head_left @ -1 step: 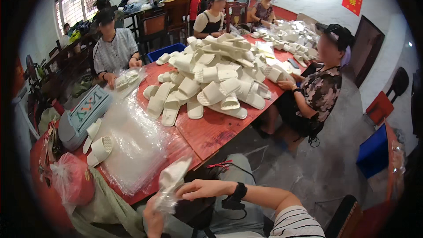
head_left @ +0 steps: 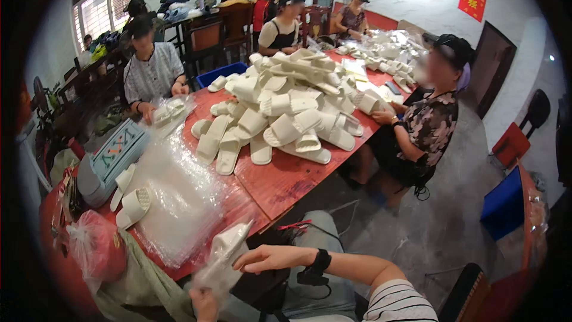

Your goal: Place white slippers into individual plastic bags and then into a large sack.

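A clear plastic bag [head_left: 219, 265] with pale cream slippers in it tilts over the table's near edge. My left hand [head_left: 204, 304] is closed around its lower end. Beside the bag's right side is my right hand [head_left: 271, 259], its fingers loosely bent and apart, the tips at or very near the plastic. A stack of flat clear bags [head_left: 179, 203] lies on the red table [head_left: 250, 206] just beyond. To its left rests a cream slipper [head_left: 133, 209], with another slipper [head_left: 122, 183] behind it. A large heap of cream slippers [head_left: 289, 104] covers the table's middle.
A pink bag [head_left: 98, 247] and green cloth [head_left: 140, 280] sit at the near left, by a grey-blue case [head_left: 113, 158]. Co-workers sit around the table: one person [head_left: 155, 68] far left, another [head_left: 426, 110] at right. A blue bin [head_left: 220, 74] stands behind the heap.
The bag with the slippers has come lower and to the left, showing more of its side. My left hand has moved down; my right hand's fingers have shifted slightly left and loosened.
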Available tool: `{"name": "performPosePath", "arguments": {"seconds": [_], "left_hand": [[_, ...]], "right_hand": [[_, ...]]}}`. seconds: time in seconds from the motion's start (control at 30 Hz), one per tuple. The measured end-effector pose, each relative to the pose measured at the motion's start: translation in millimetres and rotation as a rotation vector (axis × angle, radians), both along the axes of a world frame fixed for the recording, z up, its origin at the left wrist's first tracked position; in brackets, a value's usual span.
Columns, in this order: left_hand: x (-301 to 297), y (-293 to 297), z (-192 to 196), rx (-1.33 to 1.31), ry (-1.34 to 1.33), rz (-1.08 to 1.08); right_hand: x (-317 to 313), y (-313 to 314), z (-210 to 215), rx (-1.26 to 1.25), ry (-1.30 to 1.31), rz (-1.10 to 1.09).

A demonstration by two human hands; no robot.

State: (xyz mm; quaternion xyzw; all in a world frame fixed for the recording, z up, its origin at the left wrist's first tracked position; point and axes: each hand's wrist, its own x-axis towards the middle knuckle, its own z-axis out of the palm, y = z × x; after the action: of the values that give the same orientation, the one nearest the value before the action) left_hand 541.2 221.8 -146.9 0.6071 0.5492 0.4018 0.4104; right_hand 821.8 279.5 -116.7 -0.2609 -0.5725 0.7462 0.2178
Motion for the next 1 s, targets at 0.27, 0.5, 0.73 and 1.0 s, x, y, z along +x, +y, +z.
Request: {"name": "performPosePath", "arguments": {"seconds": [0.27,0.5,0.73,1.0], "left_hand": [[-39,-36,5,-0.142,-0.167,0.237],[-117,-86,-38,0.048,0.15,0.297],[-190,-156,-14,-0.256,-0.265,0.865],[-255,-213,-17,0.089,-0.047,1.023]], "right_hand": [[92,52,-22,0.128,0.033,-0.813],[156,81,-6,0.283,-0.112,-1.068],[-9,87,-69,0.66,-0.151,-0.501],[-208,22,-44,0.745,-0.075,0.22]]}}
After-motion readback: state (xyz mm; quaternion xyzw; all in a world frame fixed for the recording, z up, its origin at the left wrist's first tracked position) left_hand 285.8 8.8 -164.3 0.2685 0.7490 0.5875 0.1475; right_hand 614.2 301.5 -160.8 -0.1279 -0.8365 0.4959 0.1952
